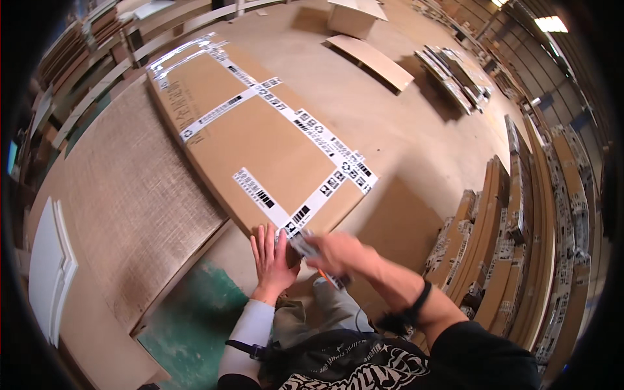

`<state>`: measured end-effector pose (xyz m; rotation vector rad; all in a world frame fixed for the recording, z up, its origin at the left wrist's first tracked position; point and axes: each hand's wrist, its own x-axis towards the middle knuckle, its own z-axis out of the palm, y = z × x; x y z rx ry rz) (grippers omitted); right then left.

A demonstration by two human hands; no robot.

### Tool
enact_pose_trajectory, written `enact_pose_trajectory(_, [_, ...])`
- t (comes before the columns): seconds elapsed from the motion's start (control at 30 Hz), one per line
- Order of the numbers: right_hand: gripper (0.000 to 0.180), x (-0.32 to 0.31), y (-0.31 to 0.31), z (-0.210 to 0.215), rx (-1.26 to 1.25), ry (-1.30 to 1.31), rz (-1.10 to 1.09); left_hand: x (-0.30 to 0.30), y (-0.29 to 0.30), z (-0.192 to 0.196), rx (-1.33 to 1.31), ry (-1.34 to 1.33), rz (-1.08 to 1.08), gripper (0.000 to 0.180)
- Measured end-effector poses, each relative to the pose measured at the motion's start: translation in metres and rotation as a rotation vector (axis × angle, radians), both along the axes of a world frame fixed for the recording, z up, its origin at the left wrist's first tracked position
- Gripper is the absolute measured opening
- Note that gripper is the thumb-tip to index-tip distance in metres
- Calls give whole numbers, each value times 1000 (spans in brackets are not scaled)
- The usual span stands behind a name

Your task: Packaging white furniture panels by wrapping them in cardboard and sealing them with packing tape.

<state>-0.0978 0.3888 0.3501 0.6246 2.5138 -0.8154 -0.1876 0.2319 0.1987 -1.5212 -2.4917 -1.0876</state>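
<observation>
left hand (272,255): I see it flat and open, fingers spread, palm pressed on the near end of the long cardboard package (260,140).
right hand (338,252): closed around a tape dispenser (311,250), blurred (so I can't make out the grip in detail); it sits at the package's near corner, just beside the left hand.
long cardboard package: flat brown carton lying on the counter (130,195), running away from me toward the upper left; near end overhangs the counter edge.
printed tape (305,123): white strips with black marks, one running lengthwise along the carton, others crossing it at the far end and the near end.
counter: woven-looking brown surface, left of the carton and under it.
white panels (49,266): stacked at the far left edge of the counter.
wrapped cartons (513,247): many standing on edge at my right, well apart from the hands.
floor (403,123): dusty, tan; loose board (370,60) lying on it beyond the carton.
wrist strap (419,302): black, on the right forearm.
</observation>
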Motion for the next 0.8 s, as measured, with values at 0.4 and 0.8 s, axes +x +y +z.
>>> enact_pose_trajectory(0.4, [59,70,-46,-335,-107,555,-212,-11,12,19,-269,84,-358,47])
enact_pose_trajectory(0.8, [58,131,-2,-253,-369,735,-570,15,69,74,-330,151,-552,47])
